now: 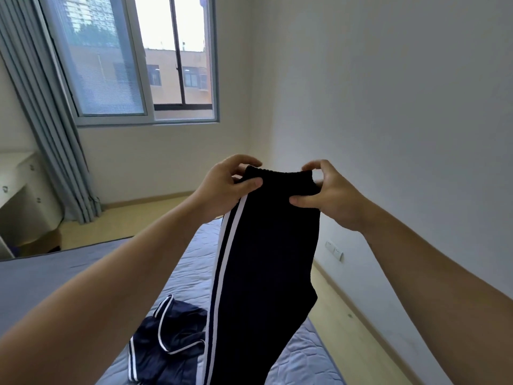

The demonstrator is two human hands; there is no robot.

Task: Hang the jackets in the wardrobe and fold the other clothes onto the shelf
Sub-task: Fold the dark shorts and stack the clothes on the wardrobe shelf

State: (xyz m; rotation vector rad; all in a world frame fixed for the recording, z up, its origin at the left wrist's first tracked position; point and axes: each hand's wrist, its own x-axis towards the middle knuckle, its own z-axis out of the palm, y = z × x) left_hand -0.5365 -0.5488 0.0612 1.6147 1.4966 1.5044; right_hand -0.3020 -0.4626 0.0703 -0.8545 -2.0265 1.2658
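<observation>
Where the dark track trousers [261,262] run off the bottom edge, their hems cannot be seen, and the navy garment [169,340] crumpled on the bed is too bunched to identify. Held upright in the air over the bed, the trousers are near-black with two white side stripes and a ribbed elastic waistband. Left hand [227,187] and right hand [330,195] each pinch a waistband corner between thumb and fingers. Below lies a grey-blue quilted mattress [188,262]; beyond, pale walls, a window [138,59], grey curtains [52,134], a white desk [19,187].
</observation>
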